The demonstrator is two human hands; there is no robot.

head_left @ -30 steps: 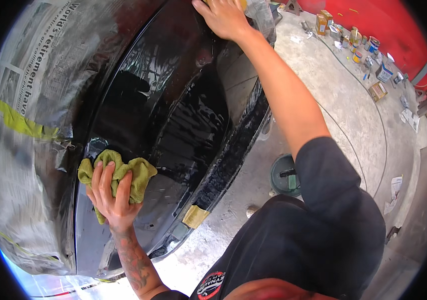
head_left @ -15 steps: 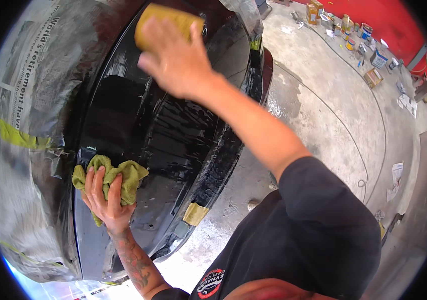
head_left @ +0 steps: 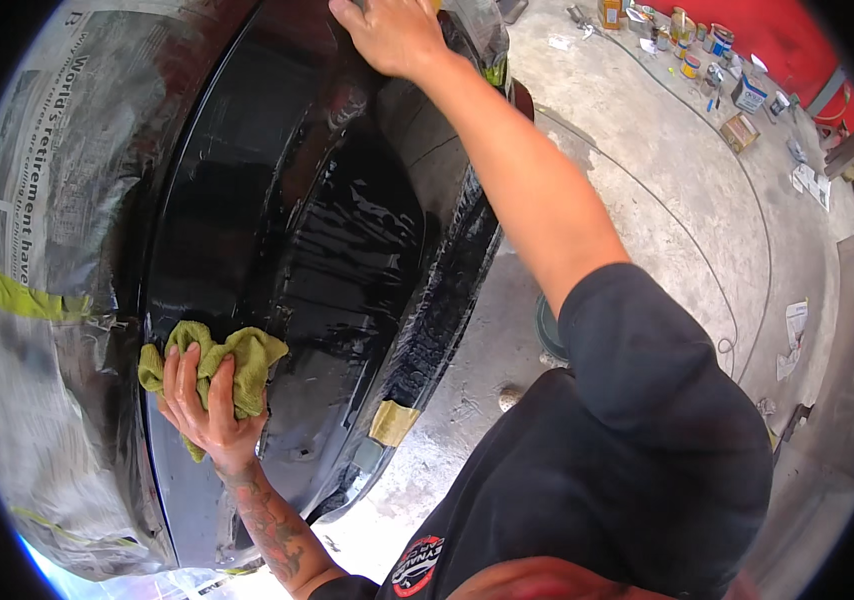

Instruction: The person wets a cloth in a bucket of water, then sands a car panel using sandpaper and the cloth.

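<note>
The green cloth (head_left: 255, 360) is held in the left hand (head_left: 209, 420), with fingers bent over it, against the near end of the black panel (head_left: 207, 230). The panel's long side is stretched away to the right hand (head_left: 392, 40), whose grip cannot be told (its fingers are partly cut off). On the floor (head_left: 637, 130), what is in the half-hidden bucket (head_left: 547, 330) or the cans (head_left: 690, 66) cannot be told.

We've got bright light here, the concrete floor (head_left: 637, 130) bleaching almost white near the black shirt (head_left: 597, 480); we catch streaky reflections across the glossy black car panel (head_left: 347, 240), bluish glare at lower left, dark fisheye corners, newspaper (head_left: 67, 190) curving along the rim.
</note>
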